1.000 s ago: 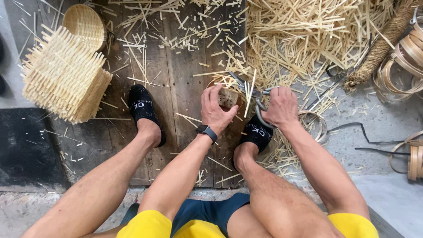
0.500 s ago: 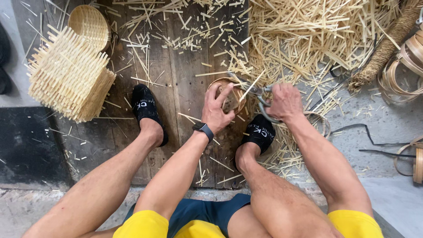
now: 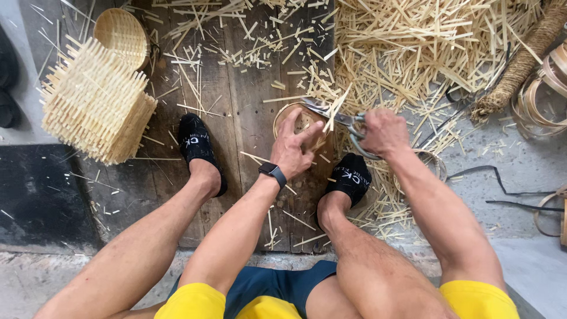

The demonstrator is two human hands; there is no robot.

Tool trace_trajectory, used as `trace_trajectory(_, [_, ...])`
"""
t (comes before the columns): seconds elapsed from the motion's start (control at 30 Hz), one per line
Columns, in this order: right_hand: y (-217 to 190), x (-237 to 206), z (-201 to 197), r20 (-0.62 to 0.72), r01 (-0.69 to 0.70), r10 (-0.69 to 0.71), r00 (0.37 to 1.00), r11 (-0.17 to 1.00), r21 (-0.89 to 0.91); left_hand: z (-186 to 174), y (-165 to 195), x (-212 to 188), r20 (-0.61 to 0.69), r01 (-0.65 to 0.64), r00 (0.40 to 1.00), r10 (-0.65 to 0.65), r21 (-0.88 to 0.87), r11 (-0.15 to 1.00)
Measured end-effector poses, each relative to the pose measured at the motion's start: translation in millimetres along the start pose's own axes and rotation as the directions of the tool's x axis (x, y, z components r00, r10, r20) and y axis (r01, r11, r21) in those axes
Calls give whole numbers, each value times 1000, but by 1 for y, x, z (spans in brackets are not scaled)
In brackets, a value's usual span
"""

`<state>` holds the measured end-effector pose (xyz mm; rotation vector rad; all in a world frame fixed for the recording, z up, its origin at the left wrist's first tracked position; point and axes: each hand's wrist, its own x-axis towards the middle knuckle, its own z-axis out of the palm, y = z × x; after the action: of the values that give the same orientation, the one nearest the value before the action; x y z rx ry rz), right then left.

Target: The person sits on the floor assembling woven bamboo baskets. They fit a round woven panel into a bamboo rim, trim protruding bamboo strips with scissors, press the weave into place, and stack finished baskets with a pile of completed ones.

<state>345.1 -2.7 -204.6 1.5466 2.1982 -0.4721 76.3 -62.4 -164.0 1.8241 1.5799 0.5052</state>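
My left hand [image 3: 295, 146], with a dark watch on the wrist, grips a small round woven bamboo basket [image 3: 287, 116] over the wooden boards, its loose strip ends sticking out to the right. My right hand [image 3: 383, 131] is closed on the handles of metal scissors [image 3: 333, 114]. The scissor blades point left and lie across the basket's rim among the protruding strips. My feet in black socks rest on either side of the basket.
A stack of untrimmed woven baskets [image 3: 94, 103] stands at the left, with a finished round basket [image 3: 121, 35] behind it. A large heap of bamboo offcuts [image 3: 425, 53] lies at the upper right. Bamboo hoops [image 3: 540, 97] and a rope bundle [image 3: 520, 62] sit at the right edge.
The basket has turned a little in my left hand, and the scissors have moved left onto its rim. The view has shifted slightly.
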Motion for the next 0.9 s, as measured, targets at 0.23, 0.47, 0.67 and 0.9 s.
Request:
trace_trajectory(0.23, [31, -7, 21, -51, -53, 61, 997, 988, 143, -24, -4, 2, 50, 5, 999, 8, -254, 967])
trace_trajectory(0.47, [42, -20, 16, -293, -425, 479, 827, 876, 229, -27, -44, 41, -78, 384, 912, -404, -192, 903])
trace_trajectory(0.67, [-21, -26, -20, -113, -89, 285, 952, 609, 788, -25, -45, 52, 235, 542, 840, -488, -371, 754])
trace_trajectory(0.9, [-77, -33, -55, -311, 261, 57, 949, 414, 872, -36, -3, 20, 177, 199, 975, -137, -399, 895])
